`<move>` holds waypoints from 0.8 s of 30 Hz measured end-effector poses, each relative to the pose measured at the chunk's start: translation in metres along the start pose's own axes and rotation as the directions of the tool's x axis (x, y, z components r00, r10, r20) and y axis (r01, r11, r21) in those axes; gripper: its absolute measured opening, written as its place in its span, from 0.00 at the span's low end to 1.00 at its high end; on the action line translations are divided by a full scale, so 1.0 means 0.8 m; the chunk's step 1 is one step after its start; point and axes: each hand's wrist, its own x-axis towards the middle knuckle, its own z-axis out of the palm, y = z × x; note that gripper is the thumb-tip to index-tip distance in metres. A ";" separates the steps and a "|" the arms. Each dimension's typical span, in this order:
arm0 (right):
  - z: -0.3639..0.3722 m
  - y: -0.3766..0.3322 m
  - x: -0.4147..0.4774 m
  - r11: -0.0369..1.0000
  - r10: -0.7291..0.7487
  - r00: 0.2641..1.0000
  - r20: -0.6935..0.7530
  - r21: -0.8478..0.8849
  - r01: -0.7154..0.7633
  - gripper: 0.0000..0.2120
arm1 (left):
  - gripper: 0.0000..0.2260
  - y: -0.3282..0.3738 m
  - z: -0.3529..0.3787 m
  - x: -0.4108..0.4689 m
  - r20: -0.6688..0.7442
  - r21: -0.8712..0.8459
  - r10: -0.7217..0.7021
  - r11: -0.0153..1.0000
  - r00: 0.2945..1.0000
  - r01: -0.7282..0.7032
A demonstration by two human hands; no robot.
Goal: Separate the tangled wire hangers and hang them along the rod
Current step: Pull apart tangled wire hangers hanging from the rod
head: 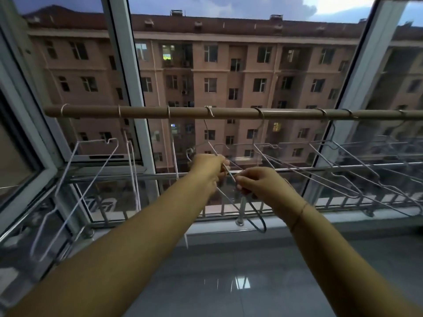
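Rod (229,112): brown pole, lying level across the window (128,65), carrying all the hooks listed below.

1. White wire hanger (68,191): hooking over the rod's far left end, swinging out at a tilt.
2. Second white hanger (134,179): hanging just right of the first, showing edge-on.
3. Pale hanger (175,161): hanging edge-on farther right, its lower tip poking out under the left forearm.
4. Left hand (209,167): reaching up below the rod's middle, fingers curling round the wire of the silver hanger.
5. Silver hanger (211,146): hooking over the rod's middle, its arm slanting down through the left hand toward the right.
6. Right hand (258,184): sitting just beside the left one, thumb and fingertips pinching wire where the silver arm is ending; a thin thread bracelet (297,216) is circling the wrist.
7. Dark wire hanger (259,221): dangling below the right hand; whether it is tangling with the silver one I cannot tell.
8. Bunch of silver hangers (343,170): hooking along the rod's right half, their arms crossing and overlapping.

Surroundings: metal railing (160,175) running behind the hands; pink apartment block (229,65) standing beyond the glass; glossy grey tiles (229,271) reflecting light below.
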 end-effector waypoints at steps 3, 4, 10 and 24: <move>0.002 -0.003 0.001 0.995 -0.032 0.999 0.017 0.094 0.031 0.07 | 0.05 0.007 0.004 -0.001 -0.027 -0.009 0.027 1.000 0.999 -0.027; 0.002 -0.005 0.002 0.989 -0.049 0.999 0.023 0.144 0.045 0.07 | 0.04 0.010 0.005 -0.001 -0.025 -0.015 0.037 0.999 0.999 -0.037; 0.003 -0.026 0.014 0.984 -0.130 0.991 -0.032 0.118 0.132 0.05 | 0.06 0.027 0.010 0.009 -0.028 -0.039 0.078 0.996 0.997 -0.079; 0.021 0.024 0.034 0.988 -0.038 0.998 -0.055 0.144 0.045 0.07 | 0.12 -0.032 -0.037 0.005 0.056 0.191 -0.086 0.979 0.995 0.074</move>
